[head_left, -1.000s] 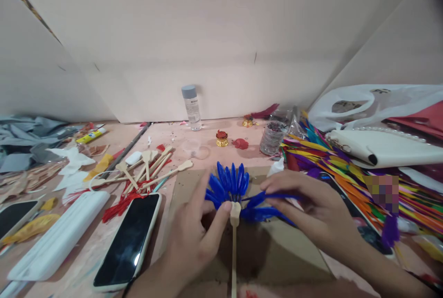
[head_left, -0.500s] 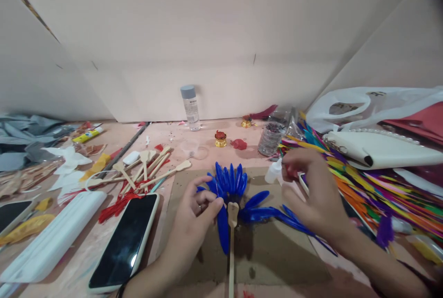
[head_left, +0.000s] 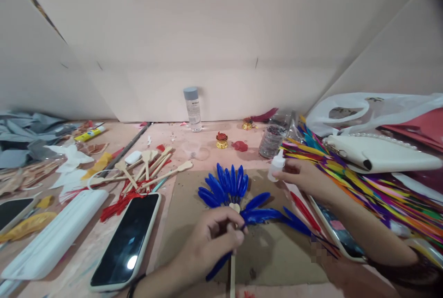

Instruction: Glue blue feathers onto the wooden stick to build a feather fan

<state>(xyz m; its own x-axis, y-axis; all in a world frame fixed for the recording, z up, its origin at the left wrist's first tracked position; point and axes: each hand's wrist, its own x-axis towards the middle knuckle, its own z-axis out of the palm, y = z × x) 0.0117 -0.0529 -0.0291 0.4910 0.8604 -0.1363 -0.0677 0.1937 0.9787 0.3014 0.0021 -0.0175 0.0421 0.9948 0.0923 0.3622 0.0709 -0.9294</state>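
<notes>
My left hand [head_left: 216, 238] has its fingers closed on a blue feather [head_left: 218, 268], whose broad end sticks out below the palm. Under that hand runs a flat wooden stick [head_left: 232, 270] with a rounded head, lying on a brown cardboard sheet [head_left: 277, 261]. Blue feathers [head_left: 228, 182] fan out beyond the stick's head, and more lie to its right. My right hand [head_left: 297, 173] grips a small white squeeze bottle [head_left: 277, 166], nozzle up, at the cardboard's far right edge. Its far fingers are partly hidden.
Left are phone [head_left: 124, 242], white power bank [head_left: 55, 235], wooden sticks [head_left: 147, 164] and red tassels [head_left: 121, 205]. Behind stand a clear bottle [head_left: 193, 110] and a gold ornament [head_left: 222, 141]. Right are colourful feathers [head_left: 346, 182], another phone [head_left: 341, 231] and a white purse [head_left: 384, 152].
My left hand has moved down and right over the stick, bringing the blue feather along. My right hand has lowered, and the white bottle went from tilted to more upright.
</notes>
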